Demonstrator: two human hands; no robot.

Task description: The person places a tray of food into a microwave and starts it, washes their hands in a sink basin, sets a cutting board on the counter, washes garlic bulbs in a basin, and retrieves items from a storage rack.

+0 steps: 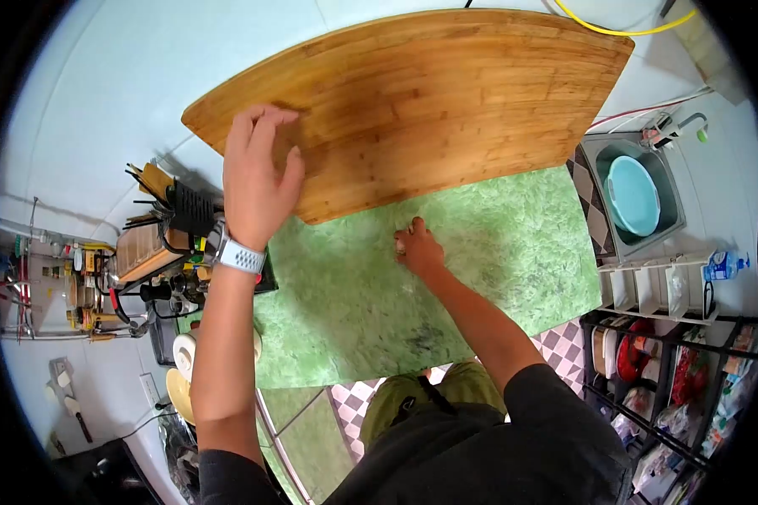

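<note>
A large wooden board (446, 93) with a curved top edge stands at the back of the green marbled counter (354, 295), near the wall. My left hand (263, 172), with a watch on the wrist, is raised in front of the board's left part. Its fingers are apart and curved, with nothing between them. Low over the middle of the counter is my right hand (421, 251). The fingers there are bent round something small and pale that I cannot make out.
A knife rack (189, 210) and hanging utensils are at the left. On the right, a sink (669, 198) holds a light blue basin (633, 195). Below it are a white rack (648, 286) and a black shelf (665, 391) with bags. A yellow cable (640, 32) hangs at top right.
</note>
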